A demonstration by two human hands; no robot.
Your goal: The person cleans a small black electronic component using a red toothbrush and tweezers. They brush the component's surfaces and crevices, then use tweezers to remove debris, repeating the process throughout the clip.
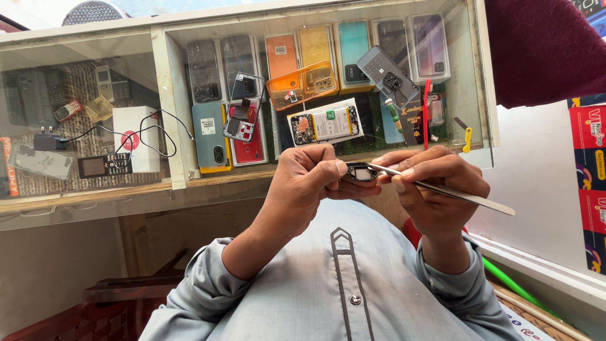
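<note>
Small dark phone part [362,172] right at centre — pinched between the thumb and fingers of the left hand [309,180], held in the air above the person's lap, in front of the glass counter [169,101]. Left hand curled tight around it, thumb pressed on top. The right hand [429,183] is closed on a pair of metal tweezers [442,188], gripped like a pen, and the tip meets the edge of the part where the two hands come together. The long end of the tweezers sticks out to the right, past the knuckles.

Both forearms rise out of light grey sleeves, over a grey shirt [344,284] with a buttoned placket.

Just beyond the hands, on top of the glass — an opened phone [326,124] lying flat, its battery and circuit board bare. Next to it an orange transparent case [303,83], tilted, and a grey back cover [388,76] with its camera cutout. Further left, a small phone body [242,120] with its insides showing. Under the glass, rows of phone backs in orange, yellow, teal and red. In the left compartment, a black keypad phone [104,165] beside a white box [136,139], with a black charger [49,140] and its cable looping across. A dark red sleeve [543,50] of someone else fills the top right corner.
</note>
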